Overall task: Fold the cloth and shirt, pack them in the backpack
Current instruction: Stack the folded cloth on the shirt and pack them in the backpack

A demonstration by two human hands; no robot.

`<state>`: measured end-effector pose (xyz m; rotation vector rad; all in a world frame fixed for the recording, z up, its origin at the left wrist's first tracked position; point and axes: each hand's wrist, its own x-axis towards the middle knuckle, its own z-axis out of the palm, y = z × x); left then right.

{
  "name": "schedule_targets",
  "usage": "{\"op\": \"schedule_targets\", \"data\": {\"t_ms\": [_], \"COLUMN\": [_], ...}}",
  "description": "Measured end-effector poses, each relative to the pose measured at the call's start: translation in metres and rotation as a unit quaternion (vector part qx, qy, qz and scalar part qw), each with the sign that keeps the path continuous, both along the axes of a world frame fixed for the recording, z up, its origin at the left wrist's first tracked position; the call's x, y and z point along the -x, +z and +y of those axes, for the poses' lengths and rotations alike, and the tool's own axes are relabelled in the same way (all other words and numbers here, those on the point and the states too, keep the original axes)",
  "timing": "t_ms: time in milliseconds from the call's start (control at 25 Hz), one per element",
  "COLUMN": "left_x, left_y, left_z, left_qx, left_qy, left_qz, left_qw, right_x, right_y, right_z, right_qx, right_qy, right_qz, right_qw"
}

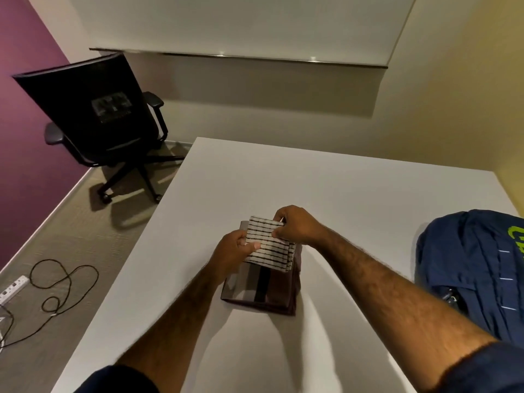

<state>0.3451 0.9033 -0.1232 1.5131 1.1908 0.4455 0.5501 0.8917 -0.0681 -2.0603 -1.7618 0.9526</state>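
Note:
A folded white cloth with thin black stripes [272, 249] lies on top of a folded brown and grey shirt [263, 290] in the middle of the white table [354, 199]. My left hand [235, 252] grips the striped cloth at its left edge, thumb on top. My right hand [295, 225] pinches the cloth's far right corner. A dark blue backpack [470, 268] with green lettering lies at the table's right edge, apart from both hands.
A black office chair [107, 117] stands on the floor to the far left of the table. A power strip [12, 289] and a looped black cable [56, 290] lie on the floor at the left. Walls close the room behind and to the right.

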Motion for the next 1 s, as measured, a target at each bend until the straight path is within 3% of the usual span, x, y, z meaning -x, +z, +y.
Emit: {"op": "schedule_targets", "data": {"t_ms": [200,280,400,480,560,800,1000], "left_x": [0.015,0.017,0.017,0.015,0.013,-0.002,-0.056], "left_y": [-0.028,-0.042,-0.060,-0.066,-0.068,-0.021,0.037], "left_z": [-0.008,-0.018,-0.032,-0.044,-0.055,-0.080,-0.105], "left_qx": [-0.022,-0.092,-0.278,-0.318,-0.323,-0.267,-0.352], "left_qy": [0.050,0.047,-0.011,-0.132,-0.176,-0.199,-0.198], "left_qz": [0.070,0.120,0.245,0.312,0.355,0.351,0.308], "left_qw": [0.996,0.987,0.929,0.886,0.859,0.875,0.862], "right_x": [0.029,0.044,0.064,0.068,0.062,0.032,-0.006], "right_y": [-0.042,-0.051,-0.062,-0.067,-0.071,-0.040,0.022], "right_z": [-0.016,-0.031,-0.064,-0.089,-0.109,-0.168,-0.220], "right_qx": [0.015,0.002,-0.041,0.009,0.062,0.049,0.050], "right_qy": [-0.085,-0.133,-0.066,0.006,0.016,-0.046,-0.116], "right_qz": [-0.014,-0.019,-0.128,-0.187,-0.206,-0.254,-0.290], "right_qw": [0.996,0.991,0.989,0.982,0.977,0.965,0.949]}}
